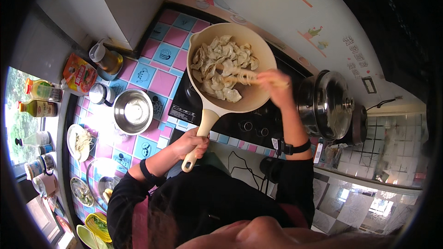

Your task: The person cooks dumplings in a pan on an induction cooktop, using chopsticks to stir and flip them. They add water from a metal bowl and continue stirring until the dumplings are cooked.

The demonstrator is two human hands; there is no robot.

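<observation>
A cream-coloured frying pan (256,100) stands over the black gas hob (183,102), with many pale dumplings (225,52) heaped inside it. My left hand (193,143) is closed around the pan's long handle. Above the pan's right side, my right hand (277,83) grips a light, wooden-looking utensil (256,77); it is motion-blurred, so its exact kind is unclear. The far end of the utensil reaches in among the dumplings.
Right of the hob stands a large lidded steel pot (332,105). On the tiled counter at the left are a steel bowl (133,111), an oil jug (107,57), a white plate with pale shreds (72,141), a glass lid (104,166) and a yellow basket of greens (98,226).
</observation>
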